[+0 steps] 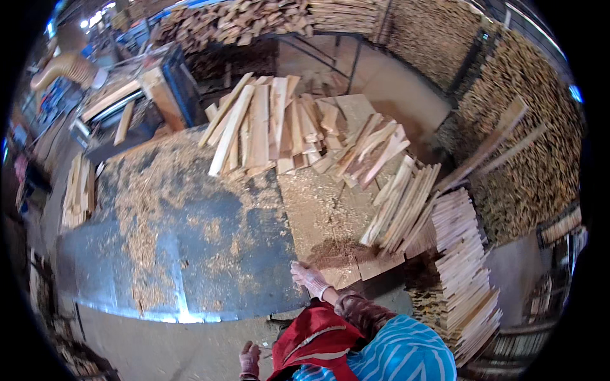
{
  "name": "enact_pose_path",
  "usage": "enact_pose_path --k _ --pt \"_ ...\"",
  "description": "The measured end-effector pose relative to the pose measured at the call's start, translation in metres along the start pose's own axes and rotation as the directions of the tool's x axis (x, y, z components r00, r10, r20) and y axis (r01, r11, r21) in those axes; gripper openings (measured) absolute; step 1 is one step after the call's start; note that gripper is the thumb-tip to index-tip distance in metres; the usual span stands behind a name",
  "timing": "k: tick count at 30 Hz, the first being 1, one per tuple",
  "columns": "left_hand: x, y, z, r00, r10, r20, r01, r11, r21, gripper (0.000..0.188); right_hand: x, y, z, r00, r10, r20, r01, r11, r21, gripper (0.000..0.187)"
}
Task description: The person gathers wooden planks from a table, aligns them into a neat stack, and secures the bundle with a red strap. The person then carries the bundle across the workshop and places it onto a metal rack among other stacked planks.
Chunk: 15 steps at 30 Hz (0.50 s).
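Note:
My right hand (309,279), in a pale pinkish work glove, reaches over the near edge of a large worktable (222,292) with its fingers stretched out and nothing in them. My left hand (250,360), gloved too, hangs low in front of the table beside my red apron (314,340); its fingertips point up, a little apart, and I see nothing in it. Beyond my right hand lie a pile of loose boards (259,127) at the far side and a bundle of narrow slats (403,203) at the table's right.
Wood shavings (146,235) cover much of the dark tabletop. A short stack of boards (79,190) stands at the left edge. To the right is a tall stack of slats (464,267). A blue-framed machine (171,89) stands far left, and wood stacks (521,140) line the back.

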State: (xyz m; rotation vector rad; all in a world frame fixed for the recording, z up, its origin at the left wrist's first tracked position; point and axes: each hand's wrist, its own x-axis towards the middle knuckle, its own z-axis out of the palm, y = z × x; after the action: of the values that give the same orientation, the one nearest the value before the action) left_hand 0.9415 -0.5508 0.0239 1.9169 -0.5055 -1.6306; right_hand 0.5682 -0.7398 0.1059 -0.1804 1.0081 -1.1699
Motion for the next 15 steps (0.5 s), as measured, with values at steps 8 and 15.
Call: enact_pose_path --k 8,15 --pt "0.088 0.251 0.105 0.9 0.254 0.355 -0.248 0.967 -0.063 0.051 0.042 -0.136 -0.128 0.718 -0.514 -0.469 0.356 0.851 -0.387 0.041" --pt "0.088 0.405 0.379 0.419 0.296 0.859 -0.544 0.839 -0.024 0.072 0.131 -0.303 -0.188 0.41 -0.802 -0.435 0.256 0.559 -0.789 0.078"
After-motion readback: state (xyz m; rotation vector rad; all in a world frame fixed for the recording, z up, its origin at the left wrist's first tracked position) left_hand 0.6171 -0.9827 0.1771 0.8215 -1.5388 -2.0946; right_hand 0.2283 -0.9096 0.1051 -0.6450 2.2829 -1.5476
